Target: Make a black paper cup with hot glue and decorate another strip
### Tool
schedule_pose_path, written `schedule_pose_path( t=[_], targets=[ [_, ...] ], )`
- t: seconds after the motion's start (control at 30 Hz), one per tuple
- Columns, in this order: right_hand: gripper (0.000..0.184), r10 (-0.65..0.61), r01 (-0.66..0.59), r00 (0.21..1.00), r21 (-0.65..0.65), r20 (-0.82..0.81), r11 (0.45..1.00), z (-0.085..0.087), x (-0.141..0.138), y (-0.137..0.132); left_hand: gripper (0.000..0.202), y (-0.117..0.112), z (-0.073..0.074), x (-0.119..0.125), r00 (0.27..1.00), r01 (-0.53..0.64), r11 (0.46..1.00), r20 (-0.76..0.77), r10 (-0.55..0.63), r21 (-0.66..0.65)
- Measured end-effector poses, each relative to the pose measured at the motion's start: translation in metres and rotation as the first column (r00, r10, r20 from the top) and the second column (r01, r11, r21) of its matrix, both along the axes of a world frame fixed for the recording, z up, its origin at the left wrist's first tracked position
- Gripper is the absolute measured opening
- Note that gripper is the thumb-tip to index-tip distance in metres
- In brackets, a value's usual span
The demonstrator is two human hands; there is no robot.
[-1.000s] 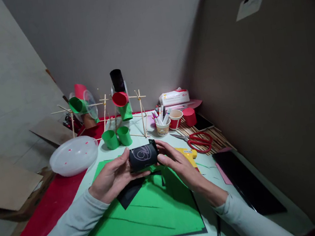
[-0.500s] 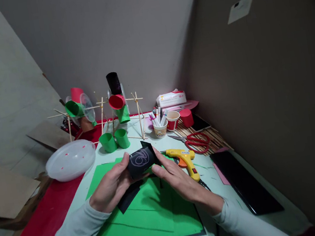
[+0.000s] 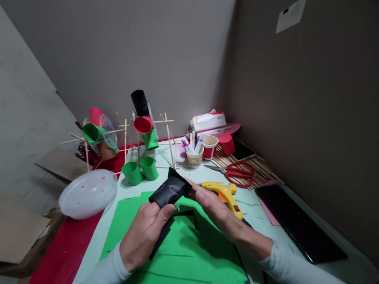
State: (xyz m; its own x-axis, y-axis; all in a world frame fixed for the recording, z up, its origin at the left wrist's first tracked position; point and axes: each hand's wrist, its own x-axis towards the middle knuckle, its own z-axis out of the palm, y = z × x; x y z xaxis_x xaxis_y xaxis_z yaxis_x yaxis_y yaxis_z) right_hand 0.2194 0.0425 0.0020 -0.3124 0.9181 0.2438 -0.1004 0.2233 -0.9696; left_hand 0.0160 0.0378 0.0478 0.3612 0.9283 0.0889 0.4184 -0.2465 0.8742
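Both my hands hold a rolled piece of black paper (image 3: pixel 169 192) with a pale scribble on it, just above a green sheet (image 3: pixel 178 257) on the table. My left hand (image 3: pixel 146 231) grips the roll from the left with fingers curled round it. My right hand (image 3: pixel 210 205) pinches its right end, where a corner of the paper sticks up. Another scrap of black paper (image 3: pixel 161 235) lies under my left hand on the green sheet.
A yellow glue gun (image 3: pixel 223 193) lies right of my hands, red scissors (image 3: pixel 236 172) beyond it. Two green paper cups (image 3: pixel 140 170), a stick frame (image 3: pixel 145 129) with coloured cups, a marker cup (image 3: pixel 194 153) and a clear plastic bowl (image 3: pixel 88 194) stand behind. A dark flat slab (image 3: pixel 299 223) lies at right.
The black roll has tilted, its right end now raised with a corner sticking up. My left hand has turned so its back faces me; the hands stay in place.
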Motion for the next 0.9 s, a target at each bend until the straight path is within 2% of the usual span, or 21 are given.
schedule_pose_path(
  t=[0.13,0.27,0.47,0.67,0.9],
  targets=[
    [0.056,-0.010,0.010,1.000,0.010,0.002,1.000,0.001,-0.002,0.002,0.045,0.001,-0.006,0.000,0.997,0.009,0.994,-0.081,0.000,0.107],
    [0.050,0.001,-0.001,1.000,0.004,0.018,1.000,0.004,-0.006,-0.001,0.041,0.000,-0.012,-0.001,0.995,0.012,0.983,-0.099,0.006,0.181],
    [0.052,-0.038,0.039,0.998,-0.029,0.047,0.999,0.005,-0.004,-0.005,0.037,-0.001,-0.013,0.000,0.996,-0.015,0.966,-0.081,0.037,0.257],
    [0.061,-0.047,0.048,0.998,-0.031,0.041,0.998,0.011,-0.005,-0.008,0.032,-0.003,-0.017,0.002,0.997,0.027,0.947,-0.080,-0.001,0.320],
    [0.059,-0.084,0.084,0.996,-0.017,0.024,0.996,0.007,-0.011,-0.010,0.033,-0.007,-0.022,0.008,0.998,0.020,0.936,-0.065,0.003,0.351]
  ],
)
